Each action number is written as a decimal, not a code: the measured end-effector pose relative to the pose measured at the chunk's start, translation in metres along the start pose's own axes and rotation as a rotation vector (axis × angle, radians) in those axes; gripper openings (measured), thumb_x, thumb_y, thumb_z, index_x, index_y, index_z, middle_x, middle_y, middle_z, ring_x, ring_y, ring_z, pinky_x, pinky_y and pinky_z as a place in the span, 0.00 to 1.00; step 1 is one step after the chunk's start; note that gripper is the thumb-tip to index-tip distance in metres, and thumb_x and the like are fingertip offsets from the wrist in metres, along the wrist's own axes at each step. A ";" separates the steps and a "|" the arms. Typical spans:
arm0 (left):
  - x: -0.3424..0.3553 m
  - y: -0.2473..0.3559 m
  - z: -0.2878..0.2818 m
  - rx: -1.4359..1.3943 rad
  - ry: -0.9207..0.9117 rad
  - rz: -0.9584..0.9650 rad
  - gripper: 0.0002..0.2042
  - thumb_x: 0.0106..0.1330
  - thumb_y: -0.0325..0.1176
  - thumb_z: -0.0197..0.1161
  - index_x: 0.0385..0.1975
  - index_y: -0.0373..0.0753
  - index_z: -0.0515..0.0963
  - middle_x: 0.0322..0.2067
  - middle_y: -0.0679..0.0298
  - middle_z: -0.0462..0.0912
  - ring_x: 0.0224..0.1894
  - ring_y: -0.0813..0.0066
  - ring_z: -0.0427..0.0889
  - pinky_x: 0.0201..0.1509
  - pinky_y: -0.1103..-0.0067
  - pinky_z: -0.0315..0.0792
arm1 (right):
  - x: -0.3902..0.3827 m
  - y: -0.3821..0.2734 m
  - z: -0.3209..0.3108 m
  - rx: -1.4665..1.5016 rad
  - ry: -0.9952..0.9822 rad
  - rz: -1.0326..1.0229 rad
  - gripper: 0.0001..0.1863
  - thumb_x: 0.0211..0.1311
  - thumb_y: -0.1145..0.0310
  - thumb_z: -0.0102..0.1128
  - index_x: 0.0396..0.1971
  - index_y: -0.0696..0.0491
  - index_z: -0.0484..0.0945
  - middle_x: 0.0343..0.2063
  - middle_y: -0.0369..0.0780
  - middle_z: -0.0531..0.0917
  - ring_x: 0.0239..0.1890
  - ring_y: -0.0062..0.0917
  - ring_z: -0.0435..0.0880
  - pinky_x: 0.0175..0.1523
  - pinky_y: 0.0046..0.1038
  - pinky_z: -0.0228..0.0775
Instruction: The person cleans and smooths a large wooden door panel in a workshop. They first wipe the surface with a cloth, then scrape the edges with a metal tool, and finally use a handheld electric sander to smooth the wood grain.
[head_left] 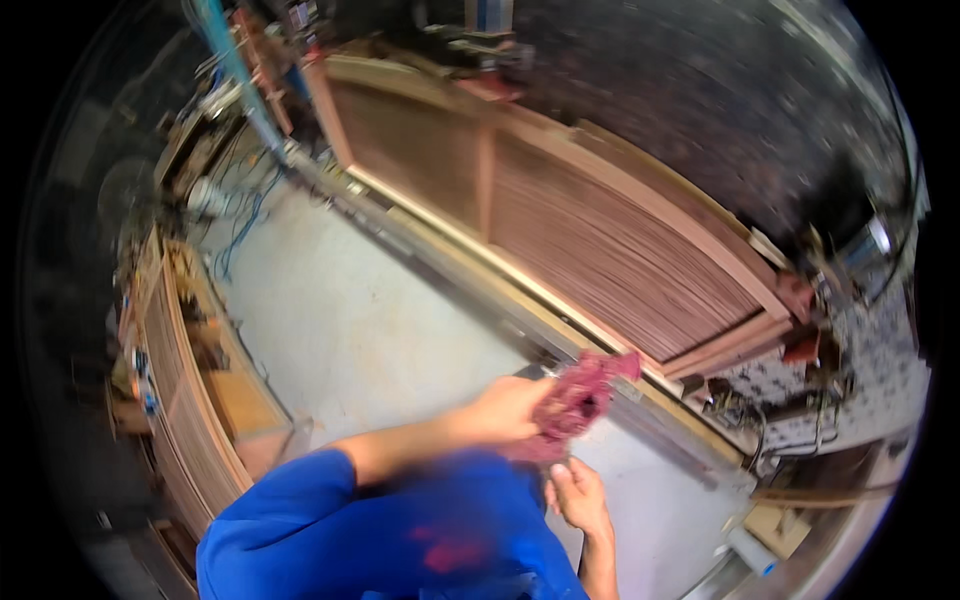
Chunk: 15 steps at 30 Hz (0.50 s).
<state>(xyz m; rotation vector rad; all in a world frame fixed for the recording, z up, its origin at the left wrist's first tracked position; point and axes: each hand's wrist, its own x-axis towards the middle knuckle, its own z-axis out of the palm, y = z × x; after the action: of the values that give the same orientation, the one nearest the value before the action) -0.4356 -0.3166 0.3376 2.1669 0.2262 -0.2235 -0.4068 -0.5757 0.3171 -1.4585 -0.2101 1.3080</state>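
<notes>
My left hand (508, 408), somewhat blurred, is closed around a crumpled maroon rag (578, 402), its loose folds spilling past the fingers. Below it and slightly to the right is my right hand (580, 496), its fingers curled in and its thumb raised. The rag's lower end comes close to these fingertips; whether they pinch it or something else is hidden. Beyond both hands, a large framed wooden panel (610, 255) with streaky reddish-brown grain stands along a long rail (480, 305).
Another framed wooden panel (185, 390) stands at the left. Blue hoses or cables (240, 235) lie on the pale floor (340, 310) near a teal post (235, 70). Tools and clutter crowd the right, near a grey cylinder (750, 550) with a blue end.
</notes>
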 end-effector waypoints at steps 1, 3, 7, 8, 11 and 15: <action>-0.039 -0.026 -0.017 -0.081 0.082 -0.057 0.24 0.61 0.43 0.70 0.55 0.42 0.75 0.37 0.45 0.86 0.42 0.40 0.85 0.45 0.56 0.78 | 0.011 -0.008 0.022 -0.070 -0.066 0.048 0.12 0.81 0.61 0.53 0.41 0.54 0.77 0.20 0.35 0.79 0.14 0.16 0.72 0.19 0.21 0.63; -0.136 -0.045 -0.056 -0.114 0.300 -0.265 0.25 0.64 0.48 0.71 0.56 0.43 0.76 0.39 0.47 0.87 0.41 0.45 0.87 0.43 0.59 0.79 | 0.028 -0.019 0.070 -0.228 -0.266 0.141 0.12 0.81 0.60 0.52 0.43 0.54 0.76 0.20 0.34 0.79 0.14 0.15 0.72 0.18 0.22 0.63; -0.255 -0.077 -0.120 -0.124 0.472 -0.586 0.26 0.62 0.51 0.73 0.52 0.39 0.77 0.38 0.49 0.87 0.40 0.48 0.87 0.42 0.61 0.79 | 0.071 -0.005 0.113 -0.251 -0.072 -0.057 0.12 0.75 0.66 0.62 0.51 0.54 0.74 0.22 0.34 0.79 0.15 0.17 0.72 0.17 0.23 0.65; -0.261 -0.104 -0.121 -0.152 0.547 -0.500 0.27 0.61 0.51 0.74 0.51 0.38 0.76 0.38 0.49 0.86 0.39 0.48 0.87 0.42 0.61 0.79 | 0.090 -0.028 0.139 -0.265 -0.041 -0.059 0.17 0.72 0.66 0.64 0.55 0.55 0.73 0.25 0.34 0.79 0.18 0.17 0.74 0.19 0.22 0.65; -0.309 -0.167 -0.128 -0.290 0.650 -0.328 0.26 0.61 0.46 0.72 0.53 0.37 0.75 0.41 0.49 0.83 0.42 0.50 0.84 0.46 0.63 0.77 | 0.129 -0.057 0.234 -0.251 -0.082 -0.159 0.28 0.67 0.60 0.73 0.60 0.53 0.70 0.26 0.36 0.79 0.17 0.19 0.74 0.20 0.23 0.69; -0.383 -0.212 -0.163 -0.399 0.624 -0.218 0.23 0.64 0.35 0.68 0.57 0.36 0.73 0.47 0.48 0.79 0.49 0.54 0.81 0.54 0.66 0.76 | 0.258 -0.022 0.370 -0.467 -0.499 0.023 0.31 0.64 0.59 0.73 0.60 0.57 0.70 0.35 0.39 0.82 0.22 0.23 0.79 0.23 0.25 0.72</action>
<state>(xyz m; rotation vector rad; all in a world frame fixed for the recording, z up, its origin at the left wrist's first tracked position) -0.8457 -0.0931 0.3559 1.7547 0.7913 0.3608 -0.5887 -0.1660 0.2662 -1.4840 -0.8767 1.7030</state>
